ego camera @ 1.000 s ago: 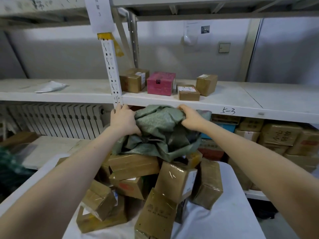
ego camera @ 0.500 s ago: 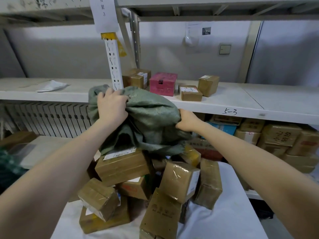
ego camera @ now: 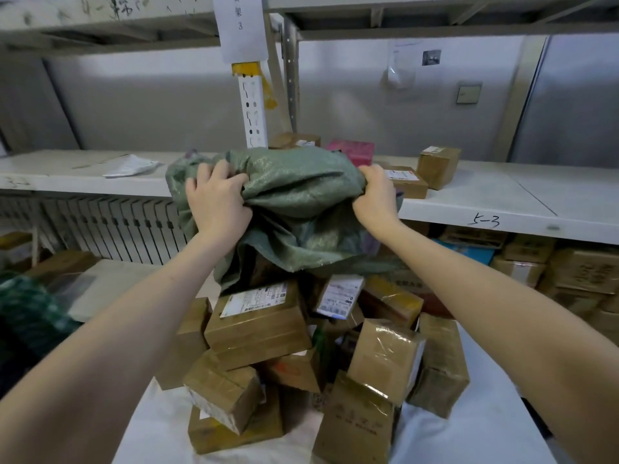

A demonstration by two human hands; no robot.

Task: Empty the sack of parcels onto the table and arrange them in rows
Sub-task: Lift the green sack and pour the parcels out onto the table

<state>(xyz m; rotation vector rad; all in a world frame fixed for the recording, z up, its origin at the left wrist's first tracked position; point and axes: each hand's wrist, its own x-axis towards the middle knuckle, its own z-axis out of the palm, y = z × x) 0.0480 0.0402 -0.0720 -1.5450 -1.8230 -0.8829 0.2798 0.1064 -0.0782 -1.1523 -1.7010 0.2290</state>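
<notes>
A green woven sack hangs bunched above a heap of brown cardboard parcels on the white-covered table. My left hand grips the sack's upper left, and my right hand grips its upper right. The sack's open lower end drapes over the top of the heap, hiding what lies under it. The parcels lie tumbled at all angles; some show white shipping labels.
A white shelf runs behind the sack with a few brown boxes and a pink box on it. More cartons fill the shelf below at right. A white upright post stands behind.
Both hands have lifted the sack upward, the right hand catching up with the left. More parcels now show beneath it, including a small labelled one.
</notes>
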